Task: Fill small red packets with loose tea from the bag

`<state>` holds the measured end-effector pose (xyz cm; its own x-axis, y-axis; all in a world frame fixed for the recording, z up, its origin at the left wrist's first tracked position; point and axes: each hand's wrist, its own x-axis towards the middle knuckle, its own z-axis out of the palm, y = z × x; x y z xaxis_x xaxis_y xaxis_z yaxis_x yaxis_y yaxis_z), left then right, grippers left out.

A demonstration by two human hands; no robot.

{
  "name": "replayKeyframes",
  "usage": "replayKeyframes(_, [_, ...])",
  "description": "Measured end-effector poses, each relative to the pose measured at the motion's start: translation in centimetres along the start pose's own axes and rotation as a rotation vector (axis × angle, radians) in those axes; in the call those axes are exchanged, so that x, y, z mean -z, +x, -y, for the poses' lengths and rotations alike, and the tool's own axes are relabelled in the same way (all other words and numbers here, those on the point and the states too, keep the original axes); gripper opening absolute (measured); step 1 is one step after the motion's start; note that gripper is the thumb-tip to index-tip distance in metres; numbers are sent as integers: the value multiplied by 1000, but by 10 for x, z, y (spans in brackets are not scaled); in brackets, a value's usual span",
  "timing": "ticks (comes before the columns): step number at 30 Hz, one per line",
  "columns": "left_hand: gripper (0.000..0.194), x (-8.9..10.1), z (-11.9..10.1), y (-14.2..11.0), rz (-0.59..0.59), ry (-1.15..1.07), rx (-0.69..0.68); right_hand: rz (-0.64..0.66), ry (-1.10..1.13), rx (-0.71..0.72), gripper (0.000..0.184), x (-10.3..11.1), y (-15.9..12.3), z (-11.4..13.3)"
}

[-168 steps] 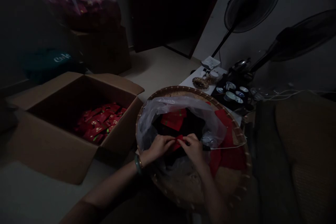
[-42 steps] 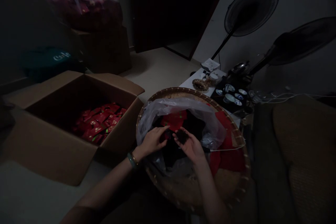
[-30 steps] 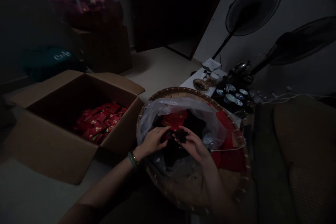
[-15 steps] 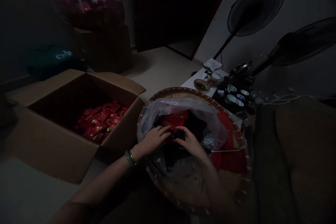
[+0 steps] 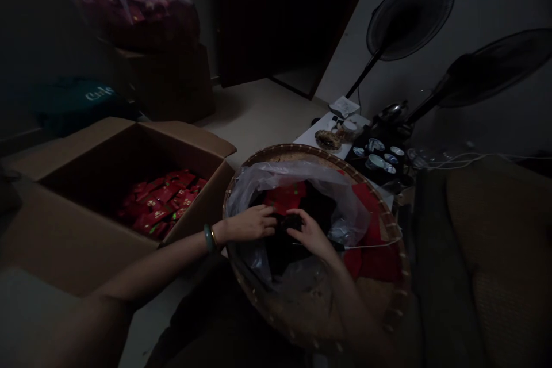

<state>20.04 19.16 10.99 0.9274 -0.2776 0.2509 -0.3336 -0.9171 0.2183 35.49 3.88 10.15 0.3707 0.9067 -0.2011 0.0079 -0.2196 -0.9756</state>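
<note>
A round woven bamboo tray [image 5: 284, 148] holds a clear plastic bag [image 5: 347, 210] folded open around dark, nearly black material [image 5: 319, 207]. My right hand [image 5: 311, 236] grips a small dark clump [image 5: 293, 222] between thumb and fingers over the bag. Close to its left side is my left hand [image 5: 252, 222], with fingers bent down at the dark material; whatever is under its fingertips is hidden. A red packet [image 5: 287, 195] lies in the bag beyond both hands. Near my right wrist rests a dark-handled tool [image 5: 337, 246] with a white cord.
An open cardboard box [image 5: 196, 213] with many red packets [image 5: 161, 201] stands to the left. Red pieces [image 5: 373, 241] lie on the tray's right side. Beyond are a low table [image 5: 314, 131] with small cups [image 5: 375, 162] and two fans [image 5: 409, 14]. A padded seat [image 5: 495, 253] is at right.
My left hand has drawn slightly left, widening the gap to the right hand. My right hand keeps the dark clump. The whole view has shifted a little.
</note>
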Motion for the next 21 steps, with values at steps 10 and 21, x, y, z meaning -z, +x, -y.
replayKeyframes(10, [16,0,6,-2,-50,47,101,60,-74,45,54,-9,-2,5])
replayKeyframes(21, [17,8,-2,-2,-57,24,110,149,-704,263,49,-6,-9,26])
